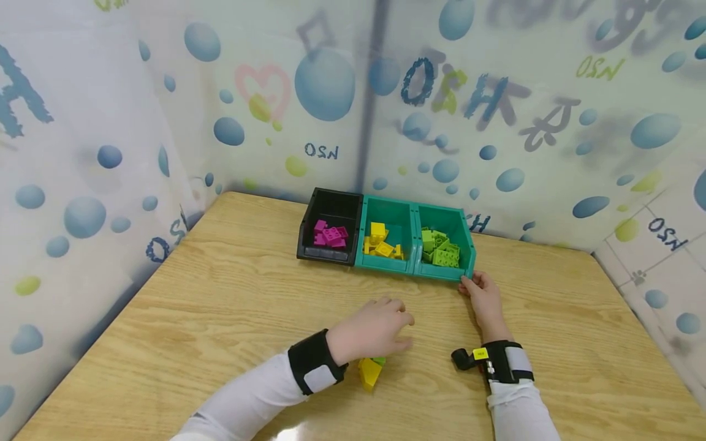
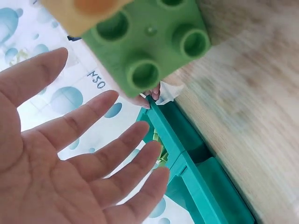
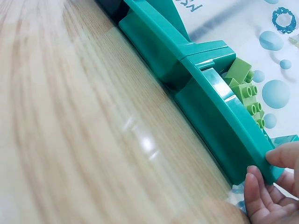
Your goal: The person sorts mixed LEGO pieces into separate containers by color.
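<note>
My left hand (image 1: 372, 331) is over the table with its fingers spread and nothing between them. Beside its wrist, partly hidden, is a small build of a yellow block (image 1: 369, 374) and a green block (image 2: 149, 42), whose studs show large in the left wrist view. My right hand (image 1: 485, 300) pinches the front right corner of the teal bin (image 3: 219, 135) that holds green blocks (image 1: 443, 250). Its thumb is over the rim and the other fingers curl against the outer side, as the right wrist view shows.
A second teal bin (image 1: 386, 264) with yellow blocks (image 1: 383, 245) stands left of the held one. Next to that is a black bin (image 1: 336, 205) with magenta blocks (image 1: 331, 235). Behind the wooden table (image 1: 231, 306) hangs a patterned curtain (image 1: 342, 135).
</note>
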The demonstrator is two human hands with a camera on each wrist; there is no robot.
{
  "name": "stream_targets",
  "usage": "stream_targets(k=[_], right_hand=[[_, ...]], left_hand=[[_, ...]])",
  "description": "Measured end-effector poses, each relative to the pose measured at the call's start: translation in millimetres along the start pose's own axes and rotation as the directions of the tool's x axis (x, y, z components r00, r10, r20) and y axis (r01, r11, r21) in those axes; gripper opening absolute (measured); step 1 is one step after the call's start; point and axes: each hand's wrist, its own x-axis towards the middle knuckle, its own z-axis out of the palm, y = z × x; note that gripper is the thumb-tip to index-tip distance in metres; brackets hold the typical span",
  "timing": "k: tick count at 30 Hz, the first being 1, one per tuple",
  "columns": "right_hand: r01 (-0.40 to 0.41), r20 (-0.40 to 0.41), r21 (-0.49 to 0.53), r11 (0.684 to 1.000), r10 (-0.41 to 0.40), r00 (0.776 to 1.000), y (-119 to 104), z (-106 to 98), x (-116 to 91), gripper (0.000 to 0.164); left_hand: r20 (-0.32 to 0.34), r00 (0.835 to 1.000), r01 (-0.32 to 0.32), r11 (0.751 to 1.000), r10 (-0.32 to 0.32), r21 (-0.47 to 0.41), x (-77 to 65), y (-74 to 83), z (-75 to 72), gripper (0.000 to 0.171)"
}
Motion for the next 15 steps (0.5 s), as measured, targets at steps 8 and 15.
stream_targets(k=[8, 15], right_hand=[[-0.008, 0.012, -0.011, 1.000, 0.008, 1.000, -1.4, -0.7, -1.7, 0.037], [-0.006, 0.020, -0.016, 1.000, 0.006, 1.000, -2.5, -1.7, -2.9, 0.036]], left_hand=[[0.115, 0.993, 0.006, 1.000, -0.007, 0.010, -16.3, -4.2, 3.2, 0.052], [0.173, 0.985, -0.001, 1.000, 0.002, -0.008, -28.1, -4.0, 2.1, 0.059]])
